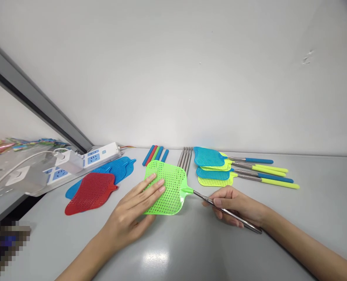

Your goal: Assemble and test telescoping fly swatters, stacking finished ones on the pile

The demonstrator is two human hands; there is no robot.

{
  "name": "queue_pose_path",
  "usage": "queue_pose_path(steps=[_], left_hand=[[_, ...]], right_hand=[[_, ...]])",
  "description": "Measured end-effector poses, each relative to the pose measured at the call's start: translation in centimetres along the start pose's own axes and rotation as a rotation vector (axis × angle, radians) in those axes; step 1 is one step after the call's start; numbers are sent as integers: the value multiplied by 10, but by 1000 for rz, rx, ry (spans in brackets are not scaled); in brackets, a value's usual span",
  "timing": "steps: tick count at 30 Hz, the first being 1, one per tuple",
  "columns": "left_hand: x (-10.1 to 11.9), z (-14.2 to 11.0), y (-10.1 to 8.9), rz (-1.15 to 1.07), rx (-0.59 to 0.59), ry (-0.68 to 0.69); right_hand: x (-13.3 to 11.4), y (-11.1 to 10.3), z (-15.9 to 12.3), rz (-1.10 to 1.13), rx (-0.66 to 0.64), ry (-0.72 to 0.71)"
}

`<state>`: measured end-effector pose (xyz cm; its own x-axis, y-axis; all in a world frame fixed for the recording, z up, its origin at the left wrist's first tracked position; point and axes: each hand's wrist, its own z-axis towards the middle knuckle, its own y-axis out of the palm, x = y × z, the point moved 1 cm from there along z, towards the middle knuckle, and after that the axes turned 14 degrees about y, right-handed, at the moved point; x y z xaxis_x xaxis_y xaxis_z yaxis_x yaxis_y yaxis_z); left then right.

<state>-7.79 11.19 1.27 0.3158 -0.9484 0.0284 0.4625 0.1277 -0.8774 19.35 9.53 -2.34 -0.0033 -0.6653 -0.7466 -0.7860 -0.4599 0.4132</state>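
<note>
A green fly-swatter head (169,187) lies on the grey table (191,249), joined to a bare metal rod (229,212). My left hand (132,212) holds the head, fingers laid over its near left edge and the thumb hidden under it. My right hand (236,205) is closed around the metal rod just behind the head. The rod's far end sticks out past my right wrist.
Red (90,191) and blue loose swatter heads (117,169) lie at left. Coloured handle grips (156,154) and bare metal rods (185,156) sit against the wall. Finished swatters (240,169) are stacked at right. A white power strip (97,156) with a plugged charger is at far left.
</note>
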Motion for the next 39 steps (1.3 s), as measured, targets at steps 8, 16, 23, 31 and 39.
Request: queue_pose_path(steps=[8, 16, 23, 31, 39], left_hand=[[1, -2, 3, -22, -18, -15], [5, -6, 3, -85, 66, 6], [7, -8, 2, -126, 234, -40], [12, -6, 8, -304, 427, -300], [12, -4, 7, -405, 473, -327]], right_hand=[[1, -1, 0, 29, -23, -4], [1, 1, 1, 8, -10, -6], [-1, 4, 1, -120, 19, 12], [-2, 4, 1, -175, 27, 33], [-2, 4, 0, -205, 26, 54]])
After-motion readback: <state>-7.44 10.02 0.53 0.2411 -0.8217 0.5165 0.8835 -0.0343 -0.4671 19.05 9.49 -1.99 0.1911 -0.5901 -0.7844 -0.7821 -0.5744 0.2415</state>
